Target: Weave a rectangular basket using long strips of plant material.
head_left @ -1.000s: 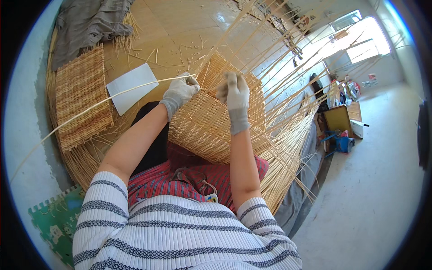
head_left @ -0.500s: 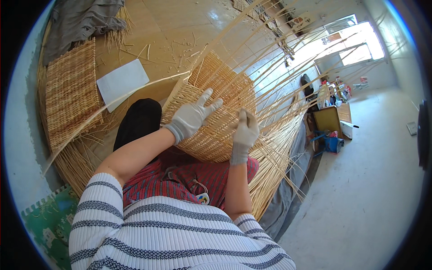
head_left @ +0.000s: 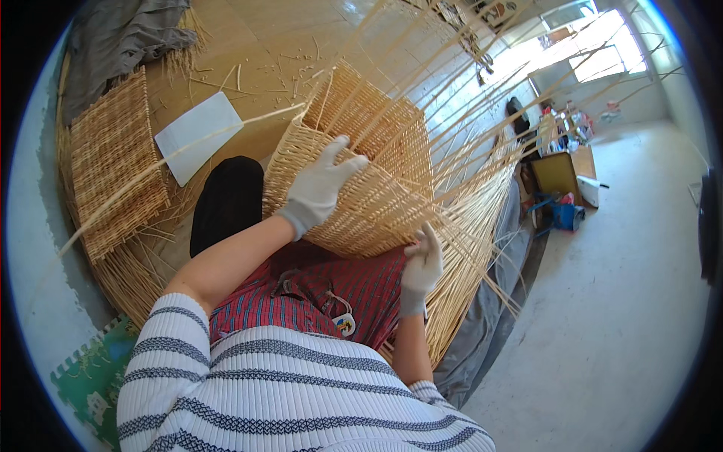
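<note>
A woven basket (head_left: 339, 211) with long upright strands (head_left: 437, 53) leans tilted across my lap on red striped cloth (head_left: 339, 286). My gloved left hand (head_left: 320, 184) lies against its upper wall, fingers spread and reaching to the rim. My gloved right hand (head_left: 422, 264) is just below the basket's lower right corner, fingers apart and slightly bent, with nothing visible in them. One long pale strand (head_left: 196, 141) runs from the basket's left corner out to the lower left. A thick bundle of loose strands (head_left: 459, 286) lies beside my right arm.
A woven panel (head_left: 117, 166), a white sheet (head_left: 196, 135) and grey cloth (head_left: 124, 34) lie at left, among scraps. A green foam mat (head_left: 98, 377) is by the wall. Right are a blue stool (head_left: 565, 217), stacked items, a pale floor (head_left: 602, 316) and a bright window.
My left hand has left the strand at the corner and moved onto the basket's wall. My right hand has dropped from among the uprights to below the basket. The view has shifted slightly.
</note>
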Demonstrator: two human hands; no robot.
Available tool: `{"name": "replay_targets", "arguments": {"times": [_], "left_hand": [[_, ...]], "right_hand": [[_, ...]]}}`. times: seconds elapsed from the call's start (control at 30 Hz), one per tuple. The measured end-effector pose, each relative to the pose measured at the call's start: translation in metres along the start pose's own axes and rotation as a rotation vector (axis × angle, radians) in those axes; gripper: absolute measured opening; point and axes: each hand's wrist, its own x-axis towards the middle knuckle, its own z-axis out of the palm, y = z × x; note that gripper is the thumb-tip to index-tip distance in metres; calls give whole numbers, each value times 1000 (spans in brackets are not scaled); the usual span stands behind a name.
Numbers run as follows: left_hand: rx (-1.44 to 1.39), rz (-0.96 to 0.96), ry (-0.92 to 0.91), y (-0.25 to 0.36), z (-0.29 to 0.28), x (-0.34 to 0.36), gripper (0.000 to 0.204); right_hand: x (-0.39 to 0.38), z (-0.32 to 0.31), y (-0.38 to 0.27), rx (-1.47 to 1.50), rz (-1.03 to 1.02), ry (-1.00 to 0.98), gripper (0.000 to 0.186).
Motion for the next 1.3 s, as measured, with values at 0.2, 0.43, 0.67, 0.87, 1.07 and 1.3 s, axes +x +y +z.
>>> {"name": "replay_targets", "arguments": {"times": [0.2, 0.43, 0.67, 0.87, 1.07, 1.3], "left_hand": [[-894, -1013, -426, -83, 124, -119, 43], [-1499, -1409, -78, -176, 205, -137, 66], [-1585, -1404, 39, -150, 175, -122, 26], [-1610, -1208, 137, -118, 114, -99, 26], [-1478, -1078, 210, -76, 70, -97, 23], [-1336, -1003, 59, -56, 63, -121, 34]], "right_hand": [[-85, -32, -46, -523, 137, -1293, 42], [-128, -25, -58, -868, 111, -1237, 28], [-138, -53, -69, -954, 135, -1152, 24], [-162, -50, -65, -952, 120, -1013, 23], [-145, -73, -27, -480, 190, -1161, 38], [-109, -31, -37, 142, 535, -794, 37]]}}
